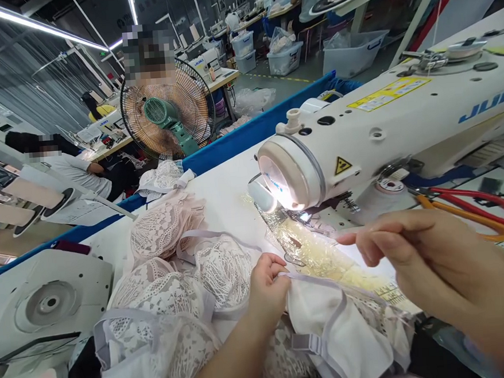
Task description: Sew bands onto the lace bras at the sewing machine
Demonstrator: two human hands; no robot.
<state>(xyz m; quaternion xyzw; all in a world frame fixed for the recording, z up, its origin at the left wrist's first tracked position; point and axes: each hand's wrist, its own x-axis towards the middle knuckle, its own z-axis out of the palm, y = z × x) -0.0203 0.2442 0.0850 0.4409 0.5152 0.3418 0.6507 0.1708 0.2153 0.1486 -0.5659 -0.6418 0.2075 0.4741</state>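
My left hand (269,283) is closed in a pinch on the lilac-edged band of a white bra (329,307). The bra lies below the sewing machine's needle area, with a strap and slider showing on its front. To the right, my right hand (439,268) hovers by the needle area with one finger stretched out and the others loosely bent; nothing shows in its fingers. The lit head of the white sewing machine (291,172) stands just beyond both hands. Clear plastic and yellowish material (308,248) lies under it. The needle tip is hard to make out.
Lace bras (168,287) are heaped on the left of the table. Red-handled scissors (486,198) and an orange-handled tool (465,220) lie right, behind my right hand. A blue cloth trough (248,129) runs along the back edge. Beyond are a fan (166,111) and people at other machines.
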